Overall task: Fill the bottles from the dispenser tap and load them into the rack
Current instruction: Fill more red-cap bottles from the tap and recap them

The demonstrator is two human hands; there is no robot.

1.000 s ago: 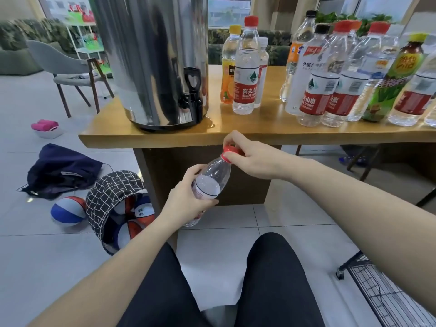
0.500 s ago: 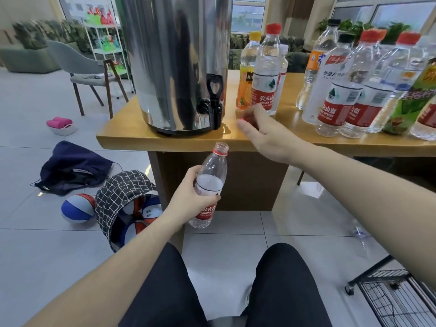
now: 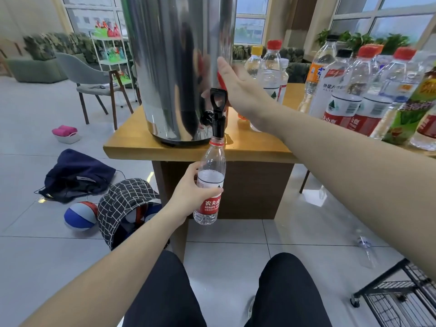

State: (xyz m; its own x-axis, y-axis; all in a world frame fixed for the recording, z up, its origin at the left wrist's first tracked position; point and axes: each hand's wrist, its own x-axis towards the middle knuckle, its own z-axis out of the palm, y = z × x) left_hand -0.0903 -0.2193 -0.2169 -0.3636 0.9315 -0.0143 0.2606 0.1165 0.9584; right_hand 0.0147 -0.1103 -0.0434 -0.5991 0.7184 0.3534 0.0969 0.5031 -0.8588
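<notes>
Bottle (image 3: 210, 182) upright, uncapped, mouth right under tap (image 3: 217, 119), long axis vertical. L hand (image 3: 191, 194) wrapped round its label. R hand (image 3: 238, 88) just beside tap lever, up-right of it, fingers extended, red cap (image 3: 220, 81) seemingly in palm. R hand nearer lever. Rack (image 3: 398, 293) low right, well apart.
</notes>
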